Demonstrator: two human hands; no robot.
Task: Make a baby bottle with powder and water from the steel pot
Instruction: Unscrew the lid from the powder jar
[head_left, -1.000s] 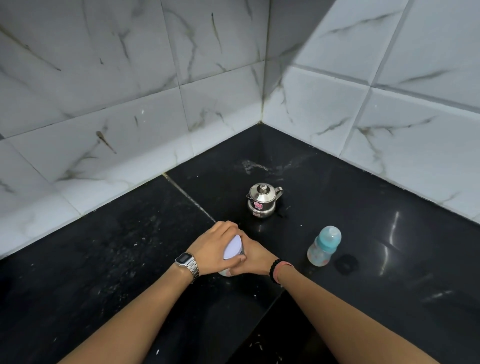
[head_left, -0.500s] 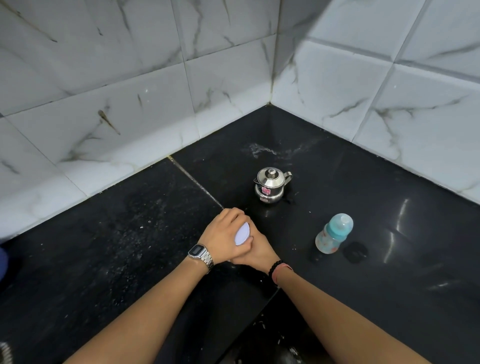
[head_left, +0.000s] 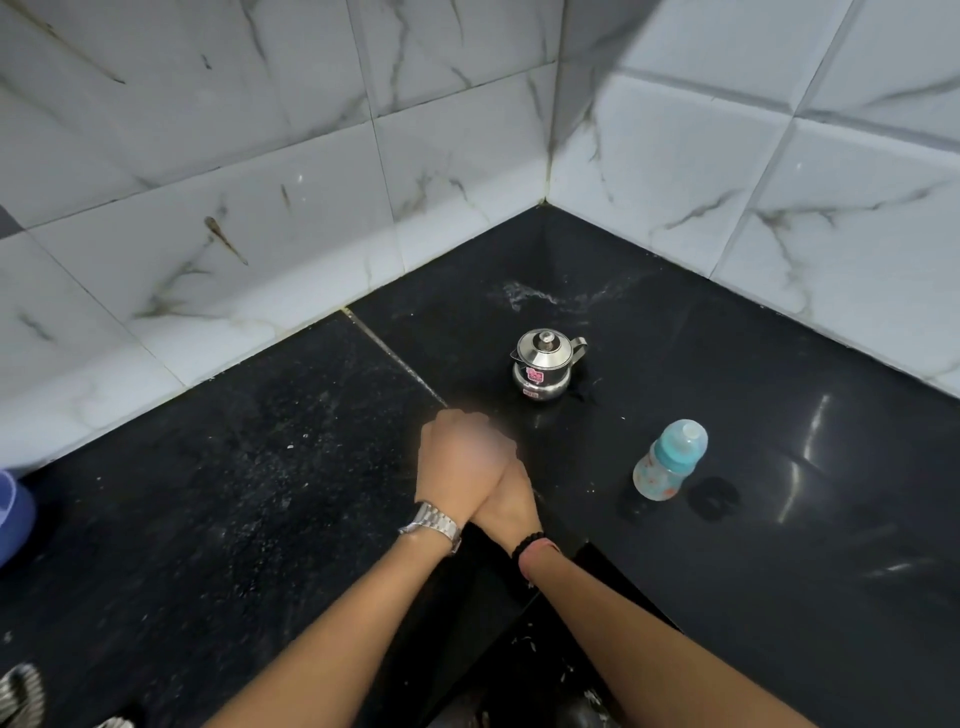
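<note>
Left hand (head_left: 457, 462) lies cupped over the right hand (head_left: 506, 501), blurred; whether either grips anything cannot be told. Behind them on the black stone desk (head_left: 779, 519) stands the lidded steel pot (head_left: 544, 364), with the teal-capped baby bottle (head_left: 670, 460) upright at right.

Counter (head_left: 779, 467): glossy black, white-speckled left of the left hand (head_left: 457, 462). Walls (head_left: 260, 182): white tiles, grey-brown veining. Pot (head_left: 545, 364) beyond the hands: shiny steel, pink label. Bottle (head_left: 670, 462) right of them: clear, orange print, teal collar. Watch (head_left: 431, 525): silver.

White marble-veined wall tiles (head_left: 291, 218) meet a glossy black counter (head_left: 260, 493).
</note>
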